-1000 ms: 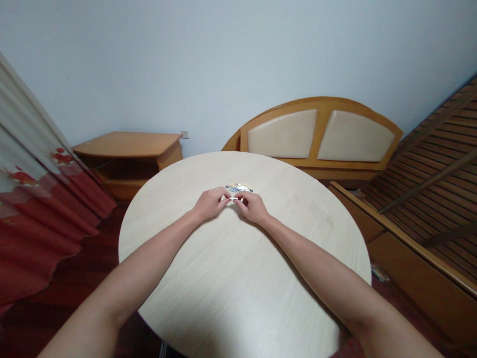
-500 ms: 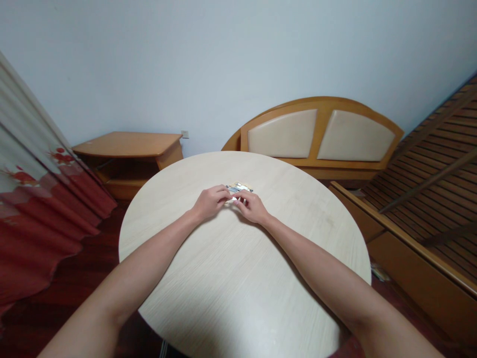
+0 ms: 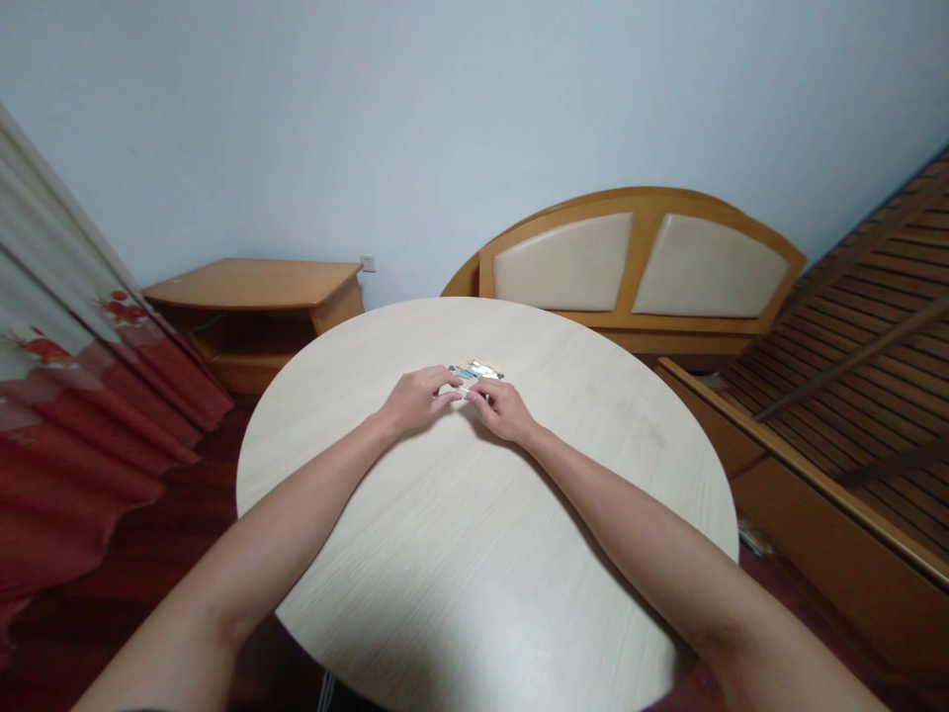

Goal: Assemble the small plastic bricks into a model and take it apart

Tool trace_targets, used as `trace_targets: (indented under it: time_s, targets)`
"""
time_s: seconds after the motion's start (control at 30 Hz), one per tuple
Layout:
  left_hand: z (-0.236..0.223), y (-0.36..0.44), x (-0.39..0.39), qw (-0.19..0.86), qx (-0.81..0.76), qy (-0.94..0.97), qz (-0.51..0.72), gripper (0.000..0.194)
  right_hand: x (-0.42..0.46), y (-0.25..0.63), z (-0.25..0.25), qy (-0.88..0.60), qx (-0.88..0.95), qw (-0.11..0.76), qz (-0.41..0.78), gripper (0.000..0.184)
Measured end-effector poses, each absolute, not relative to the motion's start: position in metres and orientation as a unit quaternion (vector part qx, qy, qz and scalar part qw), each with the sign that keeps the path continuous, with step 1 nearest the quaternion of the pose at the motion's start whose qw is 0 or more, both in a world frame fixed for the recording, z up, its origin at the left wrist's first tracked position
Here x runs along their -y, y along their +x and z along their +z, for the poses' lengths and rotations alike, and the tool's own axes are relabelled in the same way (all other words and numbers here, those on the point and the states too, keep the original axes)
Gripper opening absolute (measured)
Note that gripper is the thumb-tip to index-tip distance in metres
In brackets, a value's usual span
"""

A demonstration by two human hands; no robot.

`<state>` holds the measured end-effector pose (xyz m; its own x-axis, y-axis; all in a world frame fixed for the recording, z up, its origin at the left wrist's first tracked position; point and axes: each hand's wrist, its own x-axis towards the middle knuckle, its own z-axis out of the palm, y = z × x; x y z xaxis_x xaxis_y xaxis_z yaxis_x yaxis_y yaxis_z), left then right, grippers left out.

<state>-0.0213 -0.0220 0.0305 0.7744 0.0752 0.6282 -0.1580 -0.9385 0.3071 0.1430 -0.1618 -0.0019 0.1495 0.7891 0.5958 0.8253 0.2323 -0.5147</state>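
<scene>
In the head view, the left hand [image 3: 416,400] and the right hand [image 3: 508,412] meet above the far half of a round table [image 3: 474,554], with a small white piece [image 3: 465,393] between their fingertips. The left thumb and forefinger pinch one end of it, and the right thumb and forefinger pinch the other. The remaining fingers of both hands are bent inward; how tightly they press together is too small to tell. The piece is thin and pale, and its exact shape is hard to make out.

Just beyond the fingertips, a few small flat items [image 3: 480,369], some shiny and some grey with yellowish edges, lie together on the tabletop. They are too small to identify one by one.

The step in hand looks like close two-handed fingertip handling, with the piece held rather than resting on the table. Judging by its size, any change of hold calls for light pressure, one hand keeping its pinch while the other shifts. The likely trouble is a slip, since little of the piece shows between the fingers. Both forearms reach in from the near side, leaving the far side of the hands open.
</scene>
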Motion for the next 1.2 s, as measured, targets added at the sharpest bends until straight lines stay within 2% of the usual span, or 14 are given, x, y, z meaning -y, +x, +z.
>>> trace_targets:
  time_s: [0.37, 0.63, 0.87, 1.03, 1.2]
  targets:
    - [0.05, -0.032, 0.021, 0.142, -0.008, 0.966, 0.215, 0.013, 0.164, 0.143, 0.002, -0.618, 0.647, 0.445, 0.026, 0.051]
    - [0.063, -0.042, 0.02, 0.165, -0.032, 0.985, 0.026, 0.009, 0.163, 0.175, -0.007, -0.674, 0.529, 0.516, 0.028, 0.063]
    - [0.058, -0.041, 0.02, 0.162, -0.052, 0.985, 0.013, 0.004, 0.163, 0.195, -0.012, -0.7, 0.474, 0.534, -0.02, 0.068]
    - [0.057, -0.04, 0.018, 0.164, -0.044, 0.985, 0.016, 0.003, 0.162, 0.206, -0.016, -0.742, 0.461, 0.485, -0.05, 0.053]
    - [0.056, -0.041, 0.019, 0.163, -0.043, 0.985, 0.03, 0.006, 0.161, 0.211, -0.016, -0.765, 0.535, 0.348, -0.087, 0.037]
